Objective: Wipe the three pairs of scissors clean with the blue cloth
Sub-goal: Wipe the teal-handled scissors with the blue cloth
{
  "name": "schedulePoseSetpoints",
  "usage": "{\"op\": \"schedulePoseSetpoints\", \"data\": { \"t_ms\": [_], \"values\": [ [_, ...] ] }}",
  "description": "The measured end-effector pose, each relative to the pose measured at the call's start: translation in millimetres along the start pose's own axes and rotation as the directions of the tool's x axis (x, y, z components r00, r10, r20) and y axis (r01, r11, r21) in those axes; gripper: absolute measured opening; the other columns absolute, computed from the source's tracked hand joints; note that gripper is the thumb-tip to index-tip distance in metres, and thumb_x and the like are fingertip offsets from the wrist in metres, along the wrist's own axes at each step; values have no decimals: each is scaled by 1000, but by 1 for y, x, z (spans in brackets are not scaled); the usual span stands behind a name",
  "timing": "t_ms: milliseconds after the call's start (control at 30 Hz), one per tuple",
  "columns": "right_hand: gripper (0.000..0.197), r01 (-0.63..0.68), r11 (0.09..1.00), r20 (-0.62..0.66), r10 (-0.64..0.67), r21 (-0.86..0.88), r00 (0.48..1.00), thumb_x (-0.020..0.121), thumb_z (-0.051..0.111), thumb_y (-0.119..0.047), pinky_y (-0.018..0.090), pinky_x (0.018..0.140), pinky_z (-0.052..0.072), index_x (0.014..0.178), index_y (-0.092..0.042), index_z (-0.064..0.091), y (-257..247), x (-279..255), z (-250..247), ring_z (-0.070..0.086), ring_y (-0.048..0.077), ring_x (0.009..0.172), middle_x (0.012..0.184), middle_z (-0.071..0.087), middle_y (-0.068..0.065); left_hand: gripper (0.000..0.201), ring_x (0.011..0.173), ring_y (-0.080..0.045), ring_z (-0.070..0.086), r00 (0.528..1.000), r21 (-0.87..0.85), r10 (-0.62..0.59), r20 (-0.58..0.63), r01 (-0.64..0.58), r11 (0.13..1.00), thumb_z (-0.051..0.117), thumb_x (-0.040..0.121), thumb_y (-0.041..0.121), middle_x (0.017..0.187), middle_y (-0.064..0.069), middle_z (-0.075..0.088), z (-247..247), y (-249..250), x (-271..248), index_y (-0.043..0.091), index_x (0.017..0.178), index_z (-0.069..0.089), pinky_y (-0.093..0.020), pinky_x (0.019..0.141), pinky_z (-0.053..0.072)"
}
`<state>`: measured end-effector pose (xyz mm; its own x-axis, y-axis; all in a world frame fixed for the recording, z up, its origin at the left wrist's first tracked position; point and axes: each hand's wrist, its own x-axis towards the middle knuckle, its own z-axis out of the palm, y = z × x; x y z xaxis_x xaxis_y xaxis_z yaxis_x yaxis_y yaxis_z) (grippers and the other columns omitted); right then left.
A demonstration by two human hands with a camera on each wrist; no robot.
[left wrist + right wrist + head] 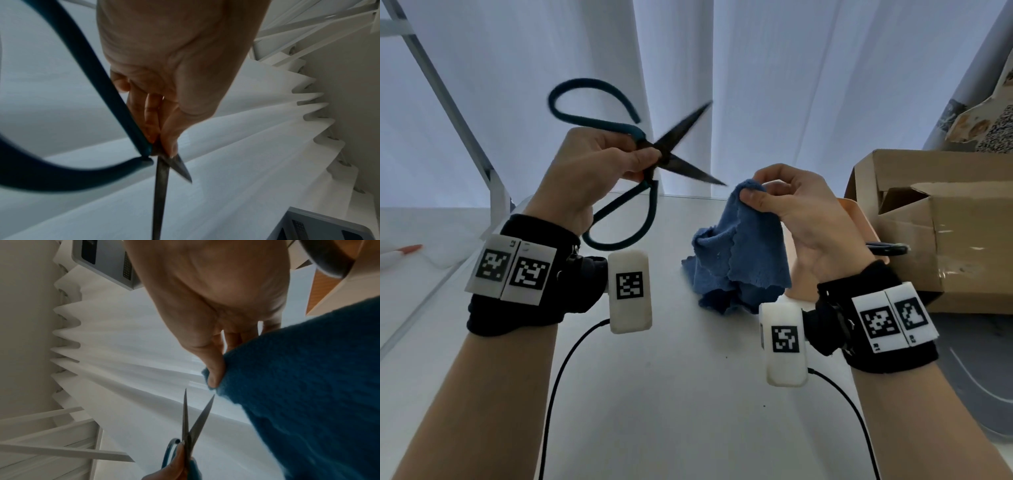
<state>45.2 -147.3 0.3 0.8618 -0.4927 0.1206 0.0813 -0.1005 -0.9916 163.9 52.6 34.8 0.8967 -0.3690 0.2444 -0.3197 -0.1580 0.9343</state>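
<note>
Item: scissors (654, 150), upper left of frame, blades apart, pinched at the pivot in my left hand (589, 174); my right hand (791, 205) pinches the blue cloth (739, 253) centre frame, not yet touching; next, I judge, wrap a blade.

Large teal-handled scissors (640, 150), blades spread toward 3 o'clock, are gripped near the pivot by the left hand (585, 171); the blue cloth (739, 253) is pinched by the right hand (801, 219) above the white table (688, 411).
</note>
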Motion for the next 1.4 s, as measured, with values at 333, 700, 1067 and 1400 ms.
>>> {"op": "schedulePoseSetpoints", "data": {
  "t_ms": [333, 700, 1067, 1400],
  "values": [
    [28, -339, 639, 233, 248, 690, 941, 87, 64, 4, 24, 65, 59, 115, -1, 61, -1, -2, 21, 68, 18, 73, 97, 67, 13, 19, 75, -14, 70, 989, -123, 144, -42, -148, 981, 77, 82, 7, 87, -10, 74, 26, 4, -6, -2, 98, 71, -17, 76, 52],
    [43, -359, 477, 271, 245, 802, 931, 80, 65, 7, 30, 68, 63, 122, 8, 60, -4, -6, 28, 70, 29, 90, 128, 63, 25, 20, 80, -10, 67, 984, -76, 161, 72, -155, 985, 82, 77, 16, 90, -4, 76, 40, 3, -8, 8, 95, 76, -33, 91, 55],
    [45, -314, 415, 239, 223, 854, 945, 68, 65, 11, 32, 60, 63, 111, 5, 57, -8, -6, 21, 72, 30, 74, 106, 61, 19, 21, 75, -18, 70, 986, -133, 142, 82, -130, 983, 79, 80, 15, 84, -2, 75, 22, 3, -7, 3, 97, 73, -49, 115, 33],
    [37, -302, 419, 241, 192, 856, 951, 68, 65, 10, 32, 65, 64, 104, 3, 58, -11, -5, 16, 73, 29, 73, 97, 64, 19, 19, 71, -9, 68, 992, -135, 117, 51, -109, 985, 74, 84, 13, 83, -1, 74, 15, 6, -8, 3, 100, 71, -9, 77, 44]
  ]
}}
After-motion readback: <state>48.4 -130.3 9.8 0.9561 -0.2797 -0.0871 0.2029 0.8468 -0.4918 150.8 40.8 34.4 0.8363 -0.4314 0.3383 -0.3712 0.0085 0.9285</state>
